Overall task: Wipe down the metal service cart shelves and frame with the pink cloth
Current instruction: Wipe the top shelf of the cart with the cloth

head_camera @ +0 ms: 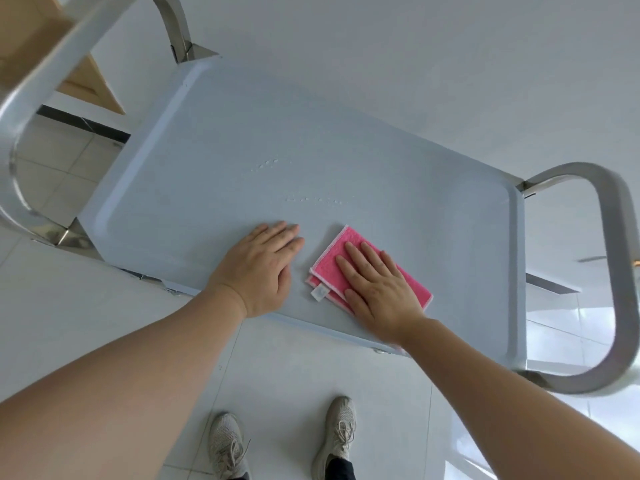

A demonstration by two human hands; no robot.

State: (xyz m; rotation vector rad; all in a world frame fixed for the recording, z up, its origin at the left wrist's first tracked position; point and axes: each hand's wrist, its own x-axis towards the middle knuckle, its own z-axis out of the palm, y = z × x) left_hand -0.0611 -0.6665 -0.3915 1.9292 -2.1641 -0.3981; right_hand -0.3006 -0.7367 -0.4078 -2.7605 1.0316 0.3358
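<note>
From the head camera, looking straight down: the person is standing over the top shelf (242, 140) of a metal service cart, a pale grey tray with a raised rim. The right hand (377, 289) is lying flat on the pink cloth (329, 268), fingers straight and close together, pressing it onto the shelf near the edge closest to the person. The cloth is folded over, with a pale trim along its edges and a small white tag (319, 292) sticking out at its near-left corner.

The left hand (263, 268) is resting palm-down on the bare shelf just beside the cloth, fingers straight and together, holding nothing. It's not touching the cloth, there's a narrow gap between them.

A few water droplets (265, 164) are sitting on the shelf further out, well beyond both hands, with another faint line of them a bit closer in.

The cart's tubular frame is looping up at both ends: one handle (613, 271) on the right, another handle (52, 64) on the left, blurry since it's so near the camera.

Down below, two beige sneakers (225, 445) are showing on the white tiled floor (294, 368).
</note>
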